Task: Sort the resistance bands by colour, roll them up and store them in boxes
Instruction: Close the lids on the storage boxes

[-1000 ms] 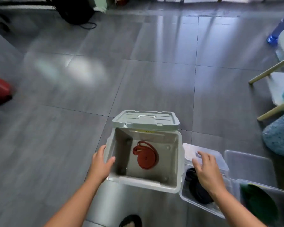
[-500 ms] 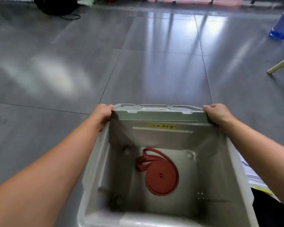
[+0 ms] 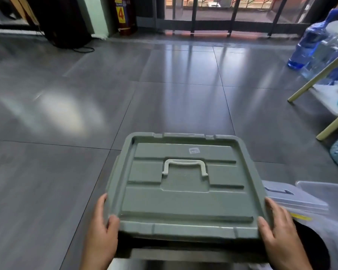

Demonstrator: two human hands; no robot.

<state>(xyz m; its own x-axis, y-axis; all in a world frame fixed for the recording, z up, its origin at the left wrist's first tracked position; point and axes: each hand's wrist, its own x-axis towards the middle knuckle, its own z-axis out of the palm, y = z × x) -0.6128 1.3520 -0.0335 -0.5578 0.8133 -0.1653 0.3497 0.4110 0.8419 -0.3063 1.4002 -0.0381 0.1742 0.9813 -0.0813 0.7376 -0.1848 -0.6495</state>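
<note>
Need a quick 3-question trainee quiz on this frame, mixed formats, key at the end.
1. True or false: the left hand and the right hand each hold a near corner of the grey lid.
2. The handle on the lid is: A white, B red, C black.
3. Fill in: the clear box sits to the ___ of the lid.
Key: 1 true; 2 A; 3 right.
</note>
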